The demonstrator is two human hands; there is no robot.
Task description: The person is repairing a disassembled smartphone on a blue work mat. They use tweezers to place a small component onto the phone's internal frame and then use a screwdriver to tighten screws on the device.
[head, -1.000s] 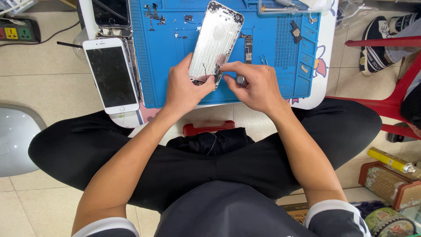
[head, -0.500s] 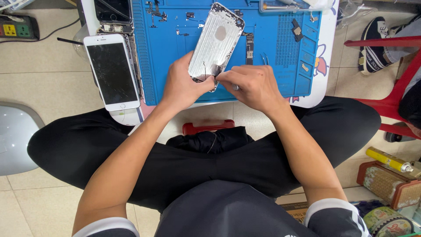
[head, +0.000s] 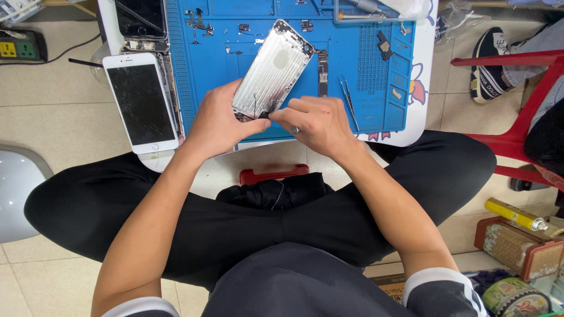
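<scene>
A silver phone housing point(head: 272, 70) lies tilted on a blue work mat point(head: 364, 64), its inside facing up. My left hand point(head: 218, 120) grips the housing's lower left corner. My right hand point(head: 314, 122) pinches a small dark part at the housing's bottom edge, fingertips touching those of the left. A small metal piece shows between my right fingers. Tweezers point(head: 348, 100) lie on the mat just right of my right hand.
A white phone with a cracked dark screen point(head: 141, 103) lies left of the mat. A dark phone point(head: 140, 20) sits above it. Small parts and screws dot the mat. A red stool point(head: 529, 88), a yellow tube point(head: 517, 214) and a red object point(head: 273, 174) surround my crossed legs.
The housing has swung slightly, and both hands have closed in on its lower edge. My right fingers now pinch at the bottom end.
</scene>
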